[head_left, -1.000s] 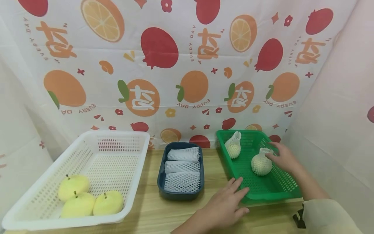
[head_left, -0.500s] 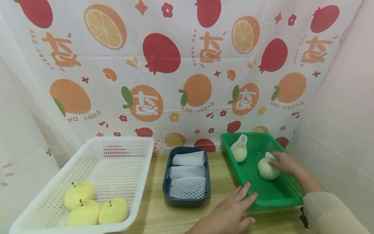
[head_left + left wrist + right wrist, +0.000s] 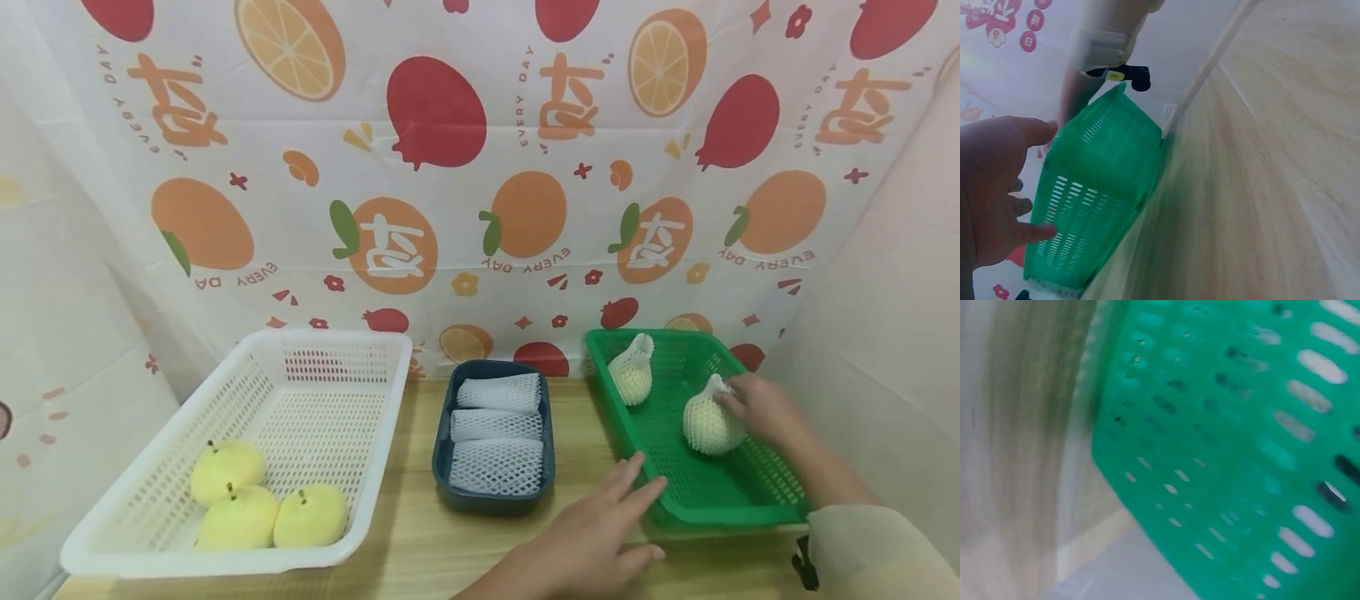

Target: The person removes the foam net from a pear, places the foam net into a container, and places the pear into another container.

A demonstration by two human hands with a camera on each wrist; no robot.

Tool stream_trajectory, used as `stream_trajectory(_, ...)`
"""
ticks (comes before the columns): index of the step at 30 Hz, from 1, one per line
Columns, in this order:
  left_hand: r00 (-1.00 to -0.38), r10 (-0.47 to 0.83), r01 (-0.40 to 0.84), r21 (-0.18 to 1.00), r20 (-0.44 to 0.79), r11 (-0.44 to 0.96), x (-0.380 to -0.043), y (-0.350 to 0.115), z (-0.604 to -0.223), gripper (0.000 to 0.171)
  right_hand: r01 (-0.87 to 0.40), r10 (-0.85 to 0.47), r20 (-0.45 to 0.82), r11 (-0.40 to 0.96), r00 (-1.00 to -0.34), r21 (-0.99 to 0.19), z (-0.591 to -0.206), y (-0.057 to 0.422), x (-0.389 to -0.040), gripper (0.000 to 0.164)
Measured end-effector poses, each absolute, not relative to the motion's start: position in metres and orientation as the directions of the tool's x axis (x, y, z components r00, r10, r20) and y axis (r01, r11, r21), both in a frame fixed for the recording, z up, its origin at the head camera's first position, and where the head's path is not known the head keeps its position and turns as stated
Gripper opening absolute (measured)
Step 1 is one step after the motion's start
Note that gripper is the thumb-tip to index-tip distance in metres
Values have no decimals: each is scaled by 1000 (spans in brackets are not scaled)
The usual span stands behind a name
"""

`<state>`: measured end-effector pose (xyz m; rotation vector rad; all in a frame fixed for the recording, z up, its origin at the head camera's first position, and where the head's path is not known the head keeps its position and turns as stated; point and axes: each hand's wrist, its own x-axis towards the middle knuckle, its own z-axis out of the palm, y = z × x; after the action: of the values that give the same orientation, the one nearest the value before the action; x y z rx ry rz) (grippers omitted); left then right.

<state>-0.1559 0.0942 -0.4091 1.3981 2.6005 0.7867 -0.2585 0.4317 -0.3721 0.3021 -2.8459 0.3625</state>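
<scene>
My right hand (image 3: 765, 412) is in the green basket (image 3: 705, 521). Its thumb and fingers curl at the upper right side of a pear (image 3: 711, 421) wrapped in white foam netting. A second netted pear (image 3: 632, 377) leans by the basket's back left, its net gathered into a peak. Fingers spread, my left hand (image 3: 588, 533) lies at the basket's front left corner, fingertips overlapping the rim. The left wrist view has that hand (image 3: 994, 187) beside the slotted basket wall (image 3: 1085, 206). In the right wrist view only the basket's slotted outside (image 3: 1210, 425) shows; the hand is hidden.
A dark blue tray (image 3: 491, 503) in the middle holds three white foam net sleeves (image 3: 497, 467). On the left stands a white basket (image 3: 390, 400) with three bare yellow pears (image 3: 311, 515). A fruit-printed curtain (image 3: 465, 208) hangs behind the wooden table (image 3: 420, 533).
My right hand has come down from above the netted pear onto its side, and the pear's net top tilts slightly. The left hand stays at the rim. The head view has shifted.
</scene>
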Motion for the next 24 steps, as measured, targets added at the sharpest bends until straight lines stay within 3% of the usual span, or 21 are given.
stream_trajectory(8,-609,767,720,544,199,431,-142,58,-403,68,-361,-210,530,911,-821,-198,-322,382,-230,19)
stream_trajectory(12,-636,749,668,619,187,413,-134,35,-401,64,-443,-243,598,871,-764,-211,-299,344,-202,15)
stream_trajectory(15,-687,716,544,741,124,394,-127,15,-398,64,-564,-313,612,781,-726,-268,-293,315,-180,14)
stream_trajectory(20,-787,615,247,894,-39,373,-114,-18,-391,68,-752,-507,560,507,-656,-421,-304,275,-151,29)
stream_trajectory(24,-836,546,224,877,-52,426,-106,-37,-386,67,-738,-650,408,378,-641,-559,-321,243,-139,16)
